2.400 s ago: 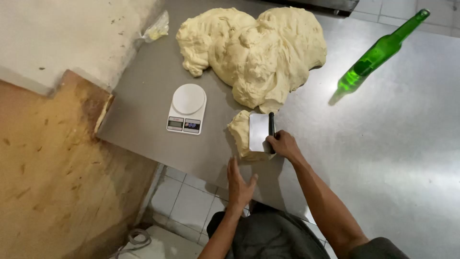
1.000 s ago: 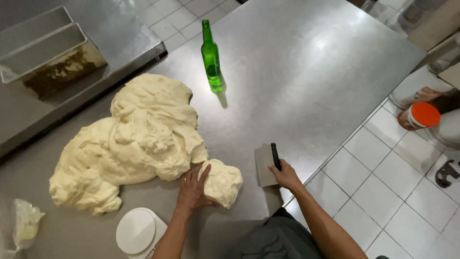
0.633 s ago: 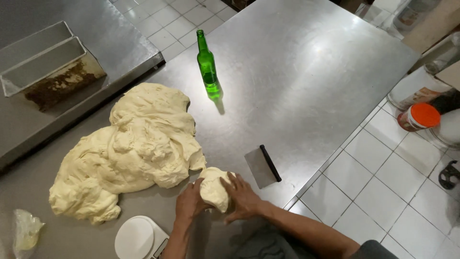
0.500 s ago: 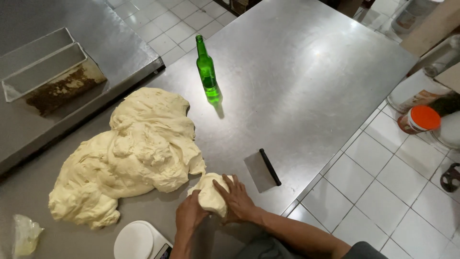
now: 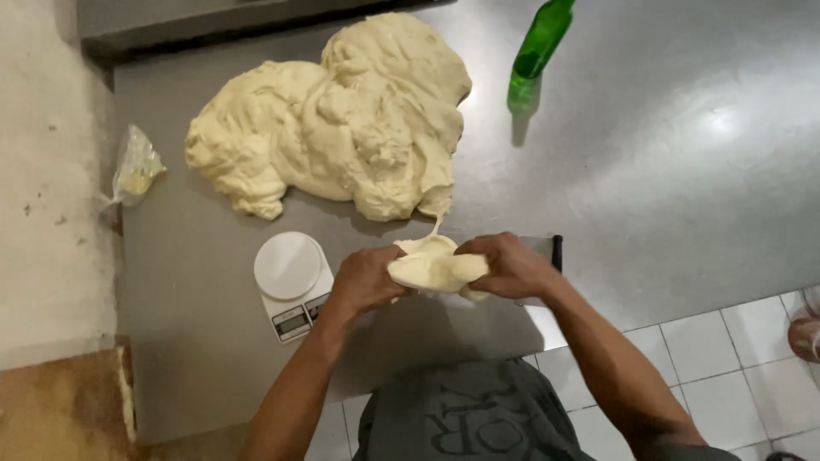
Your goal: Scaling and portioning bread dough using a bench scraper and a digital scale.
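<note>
A dough piece (image 5: 436,269) is clamped between left hand (image 5: 366,279) and right hand (image 5: 510,265); a strand is still joined to the dough mass (image 5: 342,119), which could be dragged along, or the scale (image 5: 292,282) smeared.

Both hands clasp a small dough piece (image 5: 434,266) above the steel desk (image 5: 666,171), left hand (image 5: 366,280) and right hand (image 5: 506,266) either side. A thin strand joins it to the big dough mass (image 5: 342,119). White scale (image 5: 293,282) just left; green bottle (image 5: 536,53) behind.

My left hand (image 5: 366,280) and right hand (image 5: 506,266) meet in front of me, fingers curled inward, both forearms angled in from below.
</note>
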